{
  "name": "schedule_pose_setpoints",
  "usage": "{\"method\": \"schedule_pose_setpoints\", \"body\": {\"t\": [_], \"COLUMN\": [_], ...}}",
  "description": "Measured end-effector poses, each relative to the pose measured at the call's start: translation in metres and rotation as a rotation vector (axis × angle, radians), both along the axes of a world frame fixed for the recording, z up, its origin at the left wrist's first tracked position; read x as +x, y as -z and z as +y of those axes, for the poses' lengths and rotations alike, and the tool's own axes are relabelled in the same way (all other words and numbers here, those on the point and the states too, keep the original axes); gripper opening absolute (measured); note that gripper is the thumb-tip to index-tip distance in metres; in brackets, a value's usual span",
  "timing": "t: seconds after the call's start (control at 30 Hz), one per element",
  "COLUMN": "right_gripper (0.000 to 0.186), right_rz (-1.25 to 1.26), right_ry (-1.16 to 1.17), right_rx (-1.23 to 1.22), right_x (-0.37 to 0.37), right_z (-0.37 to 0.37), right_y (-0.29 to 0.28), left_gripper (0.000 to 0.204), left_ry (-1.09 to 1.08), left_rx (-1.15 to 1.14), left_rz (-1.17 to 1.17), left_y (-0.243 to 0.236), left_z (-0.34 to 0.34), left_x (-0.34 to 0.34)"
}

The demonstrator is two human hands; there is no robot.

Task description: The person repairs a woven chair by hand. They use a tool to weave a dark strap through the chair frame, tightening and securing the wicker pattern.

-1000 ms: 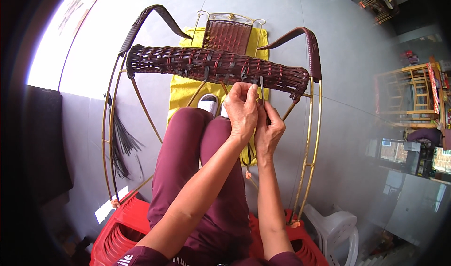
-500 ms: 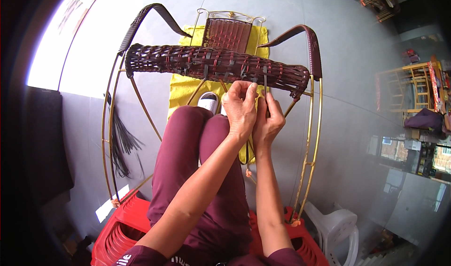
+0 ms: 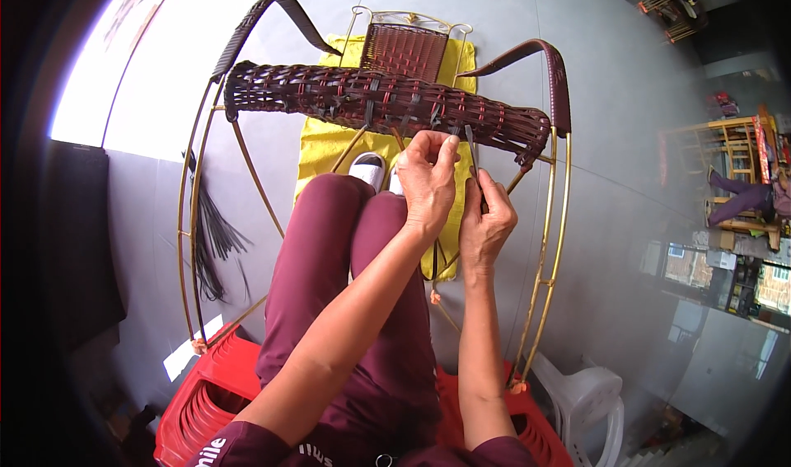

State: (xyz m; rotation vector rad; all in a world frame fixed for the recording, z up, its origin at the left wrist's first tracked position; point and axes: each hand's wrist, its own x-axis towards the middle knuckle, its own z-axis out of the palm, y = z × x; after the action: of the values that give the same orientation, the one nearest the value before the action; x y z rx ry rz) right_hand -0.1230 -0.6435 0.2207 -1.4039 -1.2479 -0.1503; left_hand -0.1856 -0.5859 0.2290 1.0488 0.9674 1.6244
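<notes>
A dark brown and red woven band [image 3: 329,92] spans a chair frame of gold metal tubes [image 3: 547,269], with brown-wrapped armrests [image 3: 554,84] at both sides. My left hand [image 3: 427,174] pinches with thumb and forefinger at the band's lower edge, right of its middle; what lies between the fingertips is too small to make out. Just to the right, my right hand [image 3: 488,220] is closed round a narrow, flat grey tool [image 3: 472,147]. Its tip points up at the weave, and its lower end is hidden in the fingers. Short dark strip ends poke out of the weave nearby.
Beyond the band, a woven panel [image 3: 404,51] lies over a yellow cloth [image 3: 325,145] on the floor. Dark loose strips [image 3: 216,244] hang at the left frame. Red stacked stools [image 3: 194,409] and a white plastic chair [image 3: 581,393] stand near me. Another person's legs [image 3: 741,199] show far right.
My right hand has drawn slightly right and down, away from the left hand, and the grey tool now tilts left. My left hand has shifted slightly upward and right, still pinching.
</notes>
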Motion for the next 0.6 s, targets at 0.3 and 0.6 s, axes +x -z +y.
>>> {"method": "schedule_pose_setpoints", "body": {"t": [0.3,0.6], "right_gripper": [0.018,0.018], "right_rz": [0.029,0.053], "right_ry": [-0.027,-0.069], "right_rx": [-0.02,0.043], "right_x": [0.001,-0.001], "right_z": [-0.003,0.001], "right_y": [-0.006,-0.003], "left_gripper": [0.015,0.015], "left_ry": [0.025,0.019], "left_rx": [0.03,0.03], "left_rz": [-0.075,-0.083], "left_y": [0.006,0.011], "left_z": [-0.002,-0.001], "left_x": [0.0,-0.001]}}
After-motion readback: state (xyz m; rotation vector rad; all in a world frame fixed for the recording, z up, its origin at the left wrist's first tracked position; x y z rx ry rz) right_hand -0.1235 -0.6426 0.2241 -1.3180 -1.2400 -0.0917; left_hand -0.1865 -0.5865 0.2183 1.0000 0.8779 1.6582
